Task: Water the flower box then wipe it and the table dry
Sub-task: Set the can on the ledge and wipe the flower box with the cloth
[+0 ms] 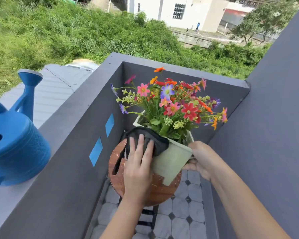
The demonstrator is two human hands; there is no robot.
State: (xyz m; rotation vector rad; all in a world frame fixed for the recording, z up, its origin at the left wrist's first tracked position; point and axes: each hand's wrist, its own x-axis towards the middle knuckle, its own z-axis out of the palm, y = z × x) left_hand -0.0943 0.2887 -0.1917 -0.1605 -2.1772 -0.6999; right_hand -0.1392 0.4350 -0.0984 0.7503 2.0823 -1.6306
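Two bare forearms come in from the bottom edge. Left hand (139,163) lies flat, fingers spread, pressing a black cloth (149,141) against the near-left side and rim of the pale green flower box (171,163). A strip of the cloth hangs down over the table edge. Right hand (199,159) is clamped on the box's right corner, thumb on the rim, fingers wrapped under the side.

The flower box sits on a small round wooden table (162,190), worn top with pale flecks, dark frame below. The box looks tipped toward the camera; can't confirm whether its base is fully down. It's packed with mixed flowers (173,104): red, pink, orange, purple, plus yellow-green sprigs.

Floor under the table is light tile (181,226) with small dark diamonds.

Left: blue plastic watering can (14,144) upright on the top of the grey balcony wall (72,152), spout pointing away. Two blue tape patches (96,153) on the wall's inner face.

Beyond: grey roof, overgrown green slope, white building.
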